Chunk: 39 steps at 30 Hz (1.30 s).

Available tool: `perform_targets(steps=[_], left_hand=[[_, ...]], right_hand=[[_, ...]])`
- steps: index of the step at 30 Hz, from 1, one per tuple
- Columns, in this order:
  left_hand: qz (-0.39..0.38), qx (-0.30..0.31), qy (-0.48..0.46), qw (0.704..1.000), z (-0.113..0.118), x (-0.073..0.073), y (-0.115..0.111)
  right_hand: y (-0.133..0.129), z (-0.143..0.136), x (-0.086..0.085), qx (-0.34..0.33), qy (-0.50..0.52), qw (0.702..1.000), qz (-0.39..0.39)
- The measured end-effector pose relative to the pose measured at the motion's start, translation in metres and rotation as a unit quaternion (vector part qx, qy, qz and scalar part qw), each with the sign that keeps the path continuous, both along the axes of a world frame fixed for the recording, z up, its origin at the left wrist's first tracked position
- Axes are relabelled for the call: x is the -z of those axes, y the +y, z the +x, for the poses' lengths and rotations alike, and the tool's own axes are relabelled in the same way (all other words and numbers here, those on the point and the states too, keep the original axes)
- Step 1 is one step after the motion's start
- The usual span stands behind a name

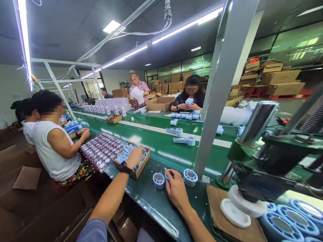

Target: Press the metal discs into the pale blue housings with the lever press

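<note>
My left hand (135, 158) reaches into a shallow cardboard box (139, 170) filled with light-blue plastic rings (123, 154). Its fingertips are down among the rings, so what they grip, if anything, is hidden. On the green work surface, my right hand (175, 189) curls over a light-blue round part (166, 175), which is mostly covered by the fingers. Just left of that hand stands a light-blue round fan housing (158, 180) with a grey centre and a slotted rim. Another such fan housing (190, 177) is close on its right.
A press (252, 181) with white round pads stands at the right, near several blue housings (290, 222). A grey post (214, 97) rises beside my right hand. Circuit boards (102, 149) lie at the left by a seated co-worker (57, 141). More parts lie on the green belt (151, 143).
</note>
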<state>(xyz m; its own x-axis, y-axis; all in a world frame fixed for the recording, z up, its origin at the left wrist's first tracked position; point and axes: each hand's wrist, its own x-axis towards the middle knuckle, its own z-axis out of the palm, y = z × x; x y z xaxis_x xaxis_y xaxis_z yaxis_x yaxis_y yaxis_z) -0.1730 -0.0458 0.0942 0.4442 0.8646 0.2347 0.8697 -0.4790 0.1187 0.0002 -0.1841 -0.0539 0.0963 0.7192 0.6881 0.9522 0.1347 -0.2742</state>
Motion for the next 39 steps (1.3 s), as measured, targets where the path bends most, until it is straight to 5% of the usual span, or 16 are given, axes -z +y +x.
perform_targets(steps=[3, 6, 13, 20, 24, 26, 28, 30, 32, 35, 39], left_hand=[[-0.002, -0.029, 0.051, 0.998, -0.010, -0.010, 0.032], [-0.005, -0.048, 0.089, 0.995, -0.007, -0.003, 0.040], [0.005, -0.081, 0.066, 0.994, 0.003, 0.011, 0.034], [-0.018, -0.041, -0.041, 0.998, 0.000, -0.001, 0.033], [-0.026, -0.002, -0.118, 0.993, 0.006, -0.010, -0.006], [-0.033, 0.028, -0.151, 0.988, 0.012, 0.001, -0.052], [-0.061, 0.079, -0.187, 0.977, 0.020, 0.028, -0.107], [-0.144, 0.186, -0.318, 0.918, 0.029, 0.062, -0.157], [-0.187, 0.189, -0.406, 0.874, 0.038, 0.092, -0.187], [-0.183, 0.146, -0.466, 0.853, 0.046, 0.112, -0.190], [-0.187, 0.130, -0.473, 0.851, 0.042, 0.114, -0.160]], right_hand=[[-0.001, -0.001, -0.006, 0.026, 0.009, 1.000, -0.004], [-0.005, -0.003, -0.011, 0.043, 0.008, 0.999, -0.002], [-0.027, -0.001, -0.017, 0.053, -0.039, 0.998, 0.005], [-0.080, 0.013, -0.004, 0.025, -0.108, 0.988, 0.103], [-0.092, 0.010, -0.012, 0.026, -0.113, 0.987, 0.113], [-0.090, 0.007, -0.017, 0.051, -0.121, 0.986, 0.104], [-0.087, 0.005, -0.017, 0.069, -0.125, 0.984, 0.105], [-0.087, 0.007, -0.013, 0.062, -0.117, 0.985, 0.114], [-0.088, 0.011, -0.007, 0.041, -0.097, 0.987, 0.125], [-0.092, 0.016, 0.000, 0.012, -0.049, 0.990, 0.129], [-0.101, 0.019, 0.001, -0.017, 0.016, 0.993, 0.120]])
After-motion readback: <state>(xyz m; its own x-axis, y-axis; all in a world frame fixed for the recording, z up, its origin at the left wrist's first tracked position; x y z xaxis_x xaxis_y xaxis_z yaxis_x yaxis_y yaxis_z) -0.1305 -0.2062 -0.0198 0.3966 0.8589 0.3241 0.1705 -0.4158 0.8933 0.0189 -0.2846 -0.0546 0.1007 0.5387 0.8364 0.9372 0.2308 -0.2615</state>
